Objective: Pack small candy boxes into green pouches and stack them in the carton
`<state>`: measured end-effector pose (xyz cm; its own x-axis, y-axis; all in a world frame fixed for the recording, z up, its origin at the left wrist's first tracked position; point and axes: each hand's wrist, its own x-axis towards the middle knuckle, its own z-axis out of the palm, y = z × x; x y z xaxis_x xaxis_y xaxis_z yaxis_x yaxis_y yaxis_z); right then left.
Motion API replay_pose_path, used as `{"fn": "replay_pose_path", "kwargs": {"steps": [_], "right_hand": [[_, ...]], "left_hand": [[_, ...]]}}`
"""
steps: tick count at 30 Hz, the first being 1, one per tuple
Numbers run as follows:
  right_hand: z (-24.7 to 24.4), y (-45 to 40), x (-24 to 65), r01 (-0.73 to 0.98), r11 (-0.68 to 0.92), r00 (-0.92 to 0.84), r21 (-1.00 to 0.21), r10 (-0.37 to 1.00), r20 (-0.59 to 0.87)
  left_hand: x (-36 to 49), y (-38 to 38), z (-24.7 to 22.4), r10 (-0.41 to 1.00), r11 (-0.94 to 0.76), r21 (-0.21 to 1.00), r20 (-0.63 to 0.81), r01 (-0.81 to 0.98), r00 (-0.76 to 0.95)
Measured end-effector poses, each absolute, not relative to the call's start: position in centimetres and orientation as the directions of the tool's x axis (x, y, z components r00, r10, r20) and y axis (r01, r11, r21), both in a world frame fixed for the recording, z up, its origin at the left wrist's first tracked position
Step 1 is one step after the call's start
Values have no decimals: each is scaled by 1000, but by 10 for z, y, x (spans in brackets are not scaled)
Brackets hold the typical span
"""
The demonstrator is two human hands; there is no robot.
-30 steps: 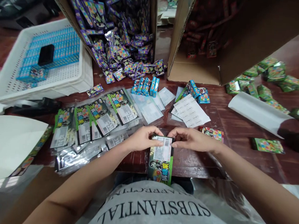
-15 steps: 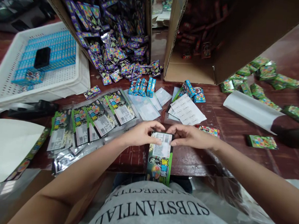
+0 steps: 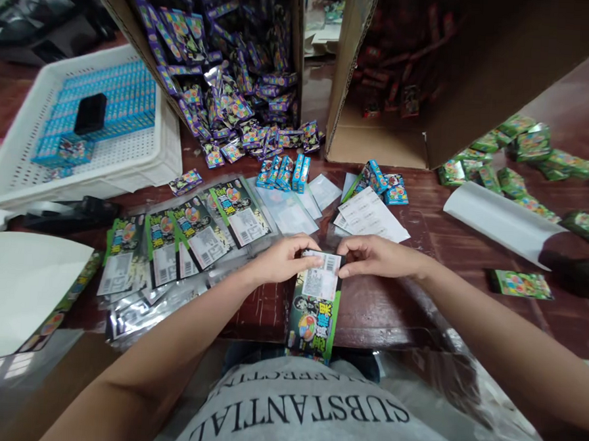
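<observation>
A black and green printed candy pouch (image 3: 314, 314) lies at the table's front edge with its white label toward the far end. My left hand (image 3: 292, 256) pinches its far left corner, the thumb over the label. At the far right corner my right hand (image 3: 371, 257) grips the pouch between thumb and curled fingers. Beyond my hands are a white sticker sheet (image 3: 374, 215) and several small blue candy boxes (image 3: 283, 172). More black and green pouches (image 3: 200, 232) lie fanned out to the left.
A cardboard box (image 3: 300, 69) spills purple packets at the back; another cardboard box (image 3: 377, 142) holds red ones. The white crate (image 3: 167, 145) of blue boxes stands left, near a black tape dispenser (image 3: 72, 214). Green packets (image 3: 530, 141) and a curled white sheet (image 3: 496, 221) lie right.
My hands have shifted slightly toward the table's far side along the pouch's top edge. The pouch now lies a little more tilted, and the red packet by my right hand is hidden.
</observation>
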<state>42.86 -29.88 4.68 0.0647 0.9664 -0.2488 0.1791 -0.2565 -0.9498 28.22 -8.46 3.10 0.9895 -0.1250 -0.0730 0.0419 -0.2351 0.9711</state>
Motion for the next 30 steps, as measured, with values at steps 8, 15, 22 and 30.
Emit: {"fn": "replay_pose_path", "kwargs": {"steps": [8, 15, 22, 30], "right_hand": [[65, -284, 457, 496, -94, -237, -863, 942, -239], [54, -300, 438, 358, -187, 118, -915, 981, -154], [27, -317, 383, -11, -171, 551, -985, 821, -149], [34, -306, 363, 87, -132, 719, -987, 695, -29]], "left_hand": [[291, -89, 27, -335, 24, 983, -163, 182, 928], [273, -89, 13, 47, 208, 958, -211, 197, 976], [255, -91, 23, 177, 48, 987, -162, 156, 971], [261, -87, 40, 196, 3, 974, -222, 226, 955]]}}
